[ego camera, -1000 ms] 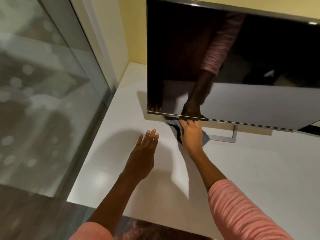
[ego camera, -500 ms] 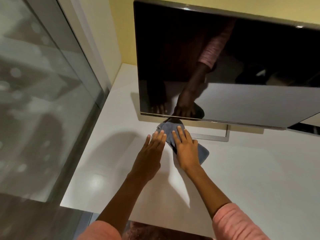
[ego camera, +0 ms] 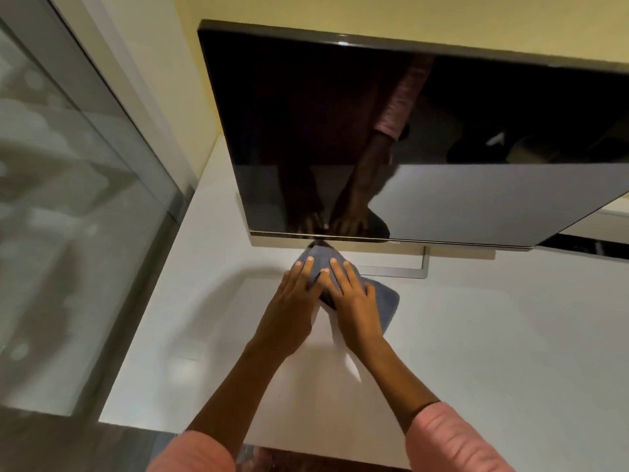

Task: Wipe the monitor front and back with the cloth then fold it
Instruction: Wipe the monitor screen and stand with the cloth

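Head view: one blue cloth [ego camera: 381, 301] lies on the white desk [ego camera: 493, 335] at six o'clock of the one monitor [ego camera: 391, 137]. Two hands — left hand [ego camera: 289, 311] and right hand [ego camera: 354, 304] — press flat on it, fingers spread, side by side.

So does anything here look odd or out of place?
Nothing stands out. The monitor stands upright on the white desk, and both hands, left and right, press flat on the grey cloth below it.

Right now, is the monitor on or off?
Off, it seems: the monitor screen is dark and only mirrors the arms, the desk and the cloth.
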{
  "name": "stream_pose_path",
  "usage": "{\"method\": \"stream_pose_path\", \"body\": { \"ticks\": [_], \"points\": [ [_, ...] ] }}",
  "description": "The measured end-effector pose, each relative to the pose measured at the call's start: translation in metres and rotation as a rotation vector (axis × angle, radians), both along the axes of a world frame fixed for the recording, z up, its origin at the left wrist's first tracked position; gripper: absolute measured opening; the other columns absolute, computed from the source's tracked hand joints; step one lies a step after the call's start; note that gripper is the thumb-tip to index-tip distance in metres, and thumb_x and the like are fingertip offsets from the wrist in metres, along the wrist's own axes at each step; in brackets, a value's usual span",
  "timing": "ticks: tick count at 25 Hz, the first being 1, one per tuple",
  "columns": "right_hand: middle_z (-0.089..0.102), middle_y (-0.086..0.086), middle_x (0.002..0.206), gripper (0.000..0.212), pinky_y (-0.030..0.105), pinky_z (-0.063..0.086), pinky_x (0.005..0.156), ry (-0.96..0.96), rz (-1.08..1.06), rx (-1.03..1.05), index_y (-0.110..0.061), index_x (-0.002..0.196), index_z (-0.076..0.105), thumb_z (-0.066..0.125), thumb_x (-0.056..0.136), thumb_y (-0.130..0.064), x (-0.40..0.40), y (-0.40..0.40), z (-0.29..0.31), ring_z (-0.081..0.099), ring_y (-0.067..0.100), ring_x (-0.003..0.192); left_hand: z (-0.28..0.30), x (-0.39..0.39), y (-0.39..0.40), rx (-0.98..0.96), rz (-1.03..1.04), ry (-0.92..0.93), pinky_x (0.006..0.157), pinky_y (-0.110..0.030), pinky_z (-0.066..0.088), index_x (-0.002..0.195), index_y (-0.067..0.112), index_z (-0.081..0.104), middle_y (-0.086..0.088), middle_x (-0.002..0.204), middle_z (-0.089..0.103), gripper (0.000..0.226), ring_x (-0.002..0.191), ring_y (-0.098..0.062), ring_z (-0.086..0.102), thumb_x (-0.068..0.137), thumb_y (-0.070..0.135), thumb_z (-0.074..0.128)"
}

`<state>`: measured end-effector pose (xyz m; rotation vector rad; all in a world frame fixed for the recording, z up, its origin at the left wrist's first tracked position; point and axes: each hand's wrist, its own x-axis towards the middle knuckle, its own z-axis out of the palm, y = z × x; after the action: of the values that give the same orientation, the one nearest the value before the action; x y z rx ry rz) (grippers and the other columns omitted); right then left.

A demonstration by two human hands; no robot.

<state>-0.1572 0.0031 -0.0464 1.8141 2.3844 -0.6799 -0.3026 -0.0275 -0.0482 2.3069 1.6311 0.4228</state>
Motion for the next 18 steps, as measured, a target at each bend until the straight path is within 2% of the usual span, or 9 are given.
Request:
{"method": "stream_pose_path", "body": {
  "ticks": [1, 4, 7, 8, 9, 12, 13, 16, 18],
  "points": [
    [-0.007, -0.002, 0.159, 0.070, 0.043, 0.007, 0.117, 0.023, -0.022, -0.005, -0.033, 0.149, 0.000, 0.044, 0.095, -0.044, 0.014, -0.007, -0.001, -0.004, 0.023, 0.147, 0.002, 0.006, 0.002, 0.014, -0.021, -0.007, 0.099, -0.050, 0.044, 0.134, 0.009, 0.039, -0.025, 0.137, 0.046, 0.055, 0.126, -0.041, 0.046, 0.084, 0.021, 0.057],
    [-0.007, 0.004, 0.158, 0.078, 0.049, 0.016, 0.116, -0.146, -0.059, 0.054, -0.027, 0.150, 0.000, 0.051, 0.092, -0.039, 0.061, -0.017, -0.010, -0.003, 0.029, 0.146, 0.007, 0.028, 0.007, -0.028, -0.037, 0.033, 0.101, -0.046, 0.032, 0.132, 0.013, 0.046, -0.023, 0.137, 0.048, 0.066, 0.123, -0.041, 0.049, 0.072, 0.013, 0.075],
    [0.024, 0.012, 0.154, 0.091, 0.053, 0.040, 0.099, -0.213, -0.196, 0.116, -0.016, 0.146, 0.028, 0.079, 0.071, -0.023, 0.108, -0.020, -0.017, 0.028, 0.036, 0.139, 0.014, 0.046, 0.013, -0.051, -0.007, 0.071, 0.103, -0.046, 0.024, 0.130, 0.013, 0.054, -0.019, 0.142, 0.043, 0.064, 0.127, -0.041, 0.044, 0.071, 0.008, 0.077],
    [0.027, 0.012, 0.153, 0.091, 0.052, 0.043, 0.096, -0.220, -0.243, 0.151, -0.015, 0.145, 0.032, 0.081, 0.069, -0.016, 0.122, -0.019, -0.019, 0.032, 0.036, 0.138, 0.017, 0.052, 0.014, -0.043, -0.020, 0.082, 0.105, -0.046, 0.023, 0.132, 0.013, 0.053, -0.018, 0.145, 0.040, 0.063, 0.130, -0.040, 0.041, 0.073, 0.007, 0.075],
    [0.022, 0.011, 0.155, 0.089, 0.051, 0.041, 0.098, -0.222, -0.269, 0.167, -0.016, 0.147, 0.027, 0.077, 0.073, -0.013, 0.132, -0.016, -0.020, 0.028, 0.034, 0.140, 0.020, 0.057, 0.013, -0.044, -0.037, 0.087, 0.108, -0.046, 0.021, 0.134, 0.013, 0.050, -0.017, 0.147, 0.036, 0.063, 0.134, -0.039, 0.036, 0.076, 0.005, 0.072],
    [-0.004, 0.005, 0.159, 0.079, 0.047, 0.022, 0.112, -0.201, -0.338, 0.142, -0.021, 0.151, 0.002, 0.055, 0.092, -0.017, 0.143, 0.009, -0.019, 0.006, 0.028, 0.146, 0.022, 0.069, 0.009, -0.034, -0.078, 0.160, 0.115, -0.045, 0.013, 0.143, 0.015, 0.036, -0.012, 0.155, 0.018, 0.063, 0.142, -0.034, 0.019, 0.085, 0.001, 0.057],
    [-0.004, 0.005, 0.159, 0.078, 0.046, 0.019, 0.114, -0.207, -0.367, 0.145, -0.022, 0.151, 0.000, 0.054, 0.094, -0.020, 0.145, 0.020, -0.018, 0.004, 0.028, 0.146, 0.024, 0.072, 0.008, -0.031, -0.094, 0.184, 0.115, -0.047, 0.017, 0.142, 0.014, 0.039, -0.013, 0.154, 0.022, 0.064, 0.141, -0.034, 0.022, 0.083, 0.001, 0.060],
    [0.019, 0.007, 0.156, 0.076, 0.046, 0.021, 0.113, -0.271, -0.361, 0.183, -0.022, 0.149, 0.016, 0.062, 0.089, -0.027, 0.147, 0.058, -0.013, 0.019, 0.030, 0.142, 0.025, 0.071, 0.009, -0.046, -0.122, 0.269, 0.096, -0.054, 0.040, 0.123, 0.013, 0.062, -0.017, 0.134, 0.053, 0.068, 0.120, -0.038, 0.053, 0.058, 0.004, 0.083],
    [0.038, 0.008, 0.146, 0.063, 0.046, 0.024, 0.112, -0.297, -0.343, 0.131, -0.022, 0.142, 0.033, 0.063, 0.087, -0.031, 0.146, 0.078, -0.009, 0.033, 0.031, 0.135, 0.023, 0.068, 0.009, -0.036, -0.090, 0.270, 0.101, -0.051, 0.033, 0.126, 0.015, 0.060, -0.015, 0.138, 0.049, 0.067, 0.123, -0.037, 0.049, 0.063, 0.005, 0.081]
  ]
}}
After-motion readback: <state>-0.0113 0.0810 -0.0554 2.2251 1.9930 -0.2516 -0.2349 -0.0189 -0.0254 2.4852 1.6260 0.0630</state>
